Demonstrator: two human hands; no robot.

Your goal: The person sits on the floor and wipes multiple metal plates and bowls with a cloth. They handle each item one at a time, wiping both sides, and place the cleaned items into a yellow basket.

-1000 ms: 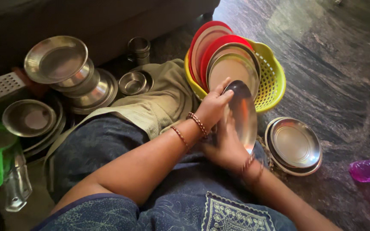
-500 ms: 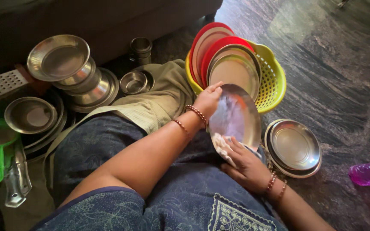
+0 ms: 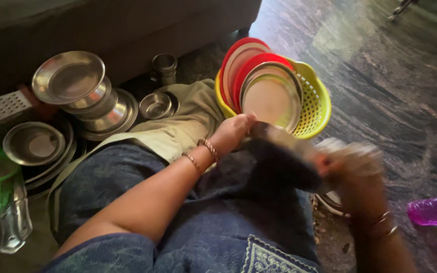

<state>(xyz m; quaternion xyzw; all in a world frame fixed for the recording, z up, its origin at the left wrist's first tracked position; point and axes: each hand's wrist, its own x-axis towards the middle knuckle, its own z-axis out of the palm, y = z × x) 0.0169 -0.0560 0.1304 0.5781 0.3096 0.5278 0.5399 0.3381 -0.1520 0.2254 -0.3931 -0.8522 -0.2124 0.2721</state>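
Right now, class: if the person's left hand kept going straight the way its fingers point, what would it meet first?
The left hand points up and right, gripping the steel plate. Beyond it, probably the yellow basket of upright plates, though depth is unclear.

I see my left hand [image 3: 236, 132] gripping the rim of a steel plate [image 3: 284, 162] tilted over my lap, while my blurred right hand [image 3: 352, 164] holds its right edge. Just beyond stands a yellow basket [image 3: 315, 103] of upright plates.
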